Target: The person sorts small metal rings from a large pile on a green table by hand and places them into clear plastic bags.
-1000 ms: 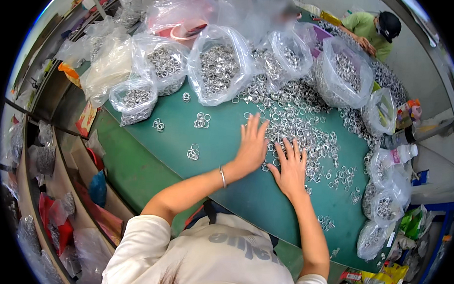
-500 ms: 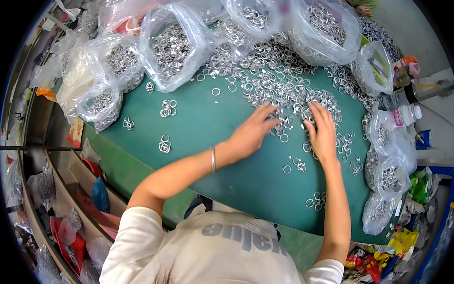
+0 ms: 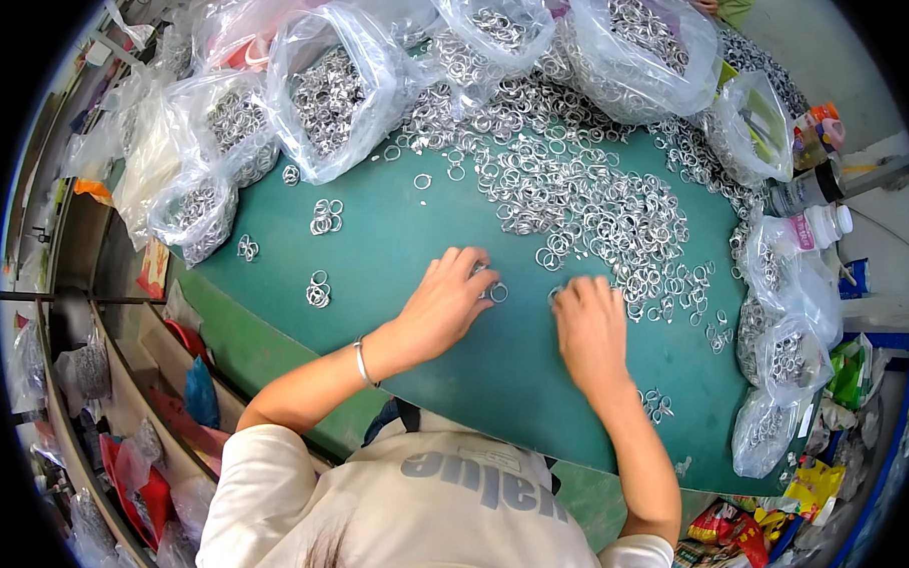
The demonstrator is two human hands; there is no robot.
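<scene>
Over the green tabletop [image 3: 415, 273] my left hand [image 3: 442, 302] is curled, its thumb and fingers closed about a few silver metal rings [image 3: 498, 293] that show at the fingertips. To its right is my right hand [image 3: 590, 324], fingers bent down and drawn together, with a ring [image 3: 554, 296] partly showing at the tips. How many rings either hand has is hidden. Just beyond both hands spreads a loose pile of the same rings [image 3: 597, 204]. Small clusters of rings [image 3: 318, 289] lie on the left, and another cluster [image 3: 656, 404] sits beside my right forearm.
Clear plastic bags of rings [image 3: 331, 104] line the far edge, and more bags [image 3: 765, 430] stand along the right edge. A white bottle [image 3: 825, 227] is at the right. Shelves with bags [image 3: 156, 374] are at lower left. Another person's hand [image 3: 707, 4] shows at the far edge.
Both hands have drawn back from the ring pile toward me, the left one also leftward. Rings now show at the fingertips of each. The view has shifted slightly.
</scene>
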